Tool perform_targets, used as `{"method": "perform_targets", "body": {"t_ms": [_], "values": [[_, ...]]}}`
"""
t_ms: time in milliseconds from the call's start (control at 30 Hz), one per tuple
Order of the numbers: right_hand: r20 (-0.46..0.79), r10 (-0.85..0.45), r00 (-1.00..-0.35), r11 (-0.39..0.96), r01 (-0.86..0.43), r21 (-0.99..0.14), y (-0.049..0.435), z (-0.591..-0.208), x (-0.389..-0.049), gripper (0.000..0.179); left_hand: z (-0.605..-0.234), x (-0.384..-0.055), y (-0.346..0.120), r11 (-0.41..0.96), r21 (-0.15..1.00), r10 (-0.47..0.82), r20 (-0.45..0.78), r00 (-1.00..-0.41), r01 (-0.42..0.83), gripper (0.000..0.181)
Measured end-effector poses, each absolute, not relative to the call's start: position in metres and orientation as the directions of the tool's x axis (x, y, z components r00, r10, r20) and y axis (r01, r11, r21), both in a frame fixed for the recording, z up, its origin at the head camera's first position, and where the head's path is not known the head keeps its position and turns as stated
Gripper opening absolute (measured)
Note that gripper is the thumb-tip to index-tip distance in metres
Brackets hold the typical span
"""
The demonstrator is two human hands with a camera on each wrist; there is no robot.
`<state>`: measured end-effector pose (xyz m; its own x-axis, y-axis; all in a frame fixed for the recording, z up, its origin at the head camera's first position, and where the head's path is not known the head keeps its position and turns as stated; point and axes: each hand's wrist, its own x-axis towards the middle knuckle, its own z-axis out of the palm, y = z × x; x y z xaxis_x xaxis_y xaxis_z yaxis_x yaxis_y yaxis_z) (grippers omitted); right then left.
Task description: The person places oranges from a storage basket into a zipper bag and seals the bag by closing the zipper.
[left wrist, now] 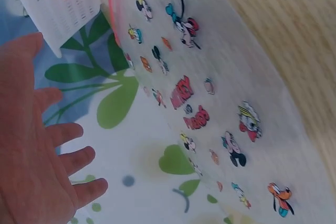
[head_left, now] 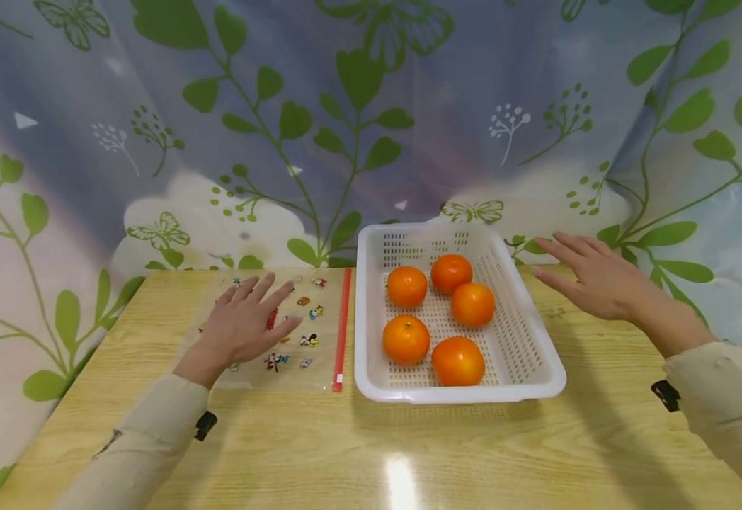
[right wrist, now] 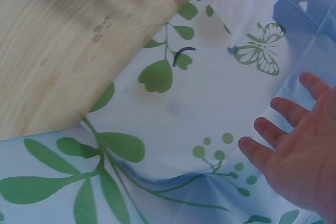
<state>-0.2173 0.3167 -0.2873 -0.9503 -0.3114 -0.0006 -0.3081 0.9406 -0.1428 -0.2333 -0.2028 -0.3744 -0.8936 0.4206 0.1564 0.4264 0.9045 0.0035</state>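
Above a clear zip bag [head_left: 320, 368] printed with small cartoon figures, my left hand [head_left: 240, 326] hovers with its fingers spread, holding nothing. The bag lies flat on the table, its red slider strip [head_left: 343, 326] along the right side. Just right of that strip stands a white plastic basket [head_left: 460, 393] with perforated walls. Several oranges [head_left: 407, 340] lie inside it, most of them apart from the walls. Off the basket's right side, my right hand [head_left: 607, 283] is held in the air, fingers extended and holding nothing. The left wrist view shows the bag's prints [left wrist: 184, 93] beside the hand.
The light wooden table [head_left: 282, 446] runs under the bag and basket. Behind its far edge hangs a curtain [head_left: 447, 142] printed with green leaves and butterflies. In the right wrist view, the table's corner [right wrist: 79, 124] meets the cloth.
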Motion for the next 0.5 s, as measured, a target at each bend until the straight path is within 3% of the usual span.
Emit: {"method": "perform_targets", "body": {"t_ms": [500], "values": [[-0.035, -0.386, -0.922, 0.921, -0.382, -0.080, 0.266, -0.277, -0.239, 0.074, -0.378, -0.240, -0.179, 0.889, 0.001, 0.453, 0.136, -0.881, 0.457, 0.069]]}}
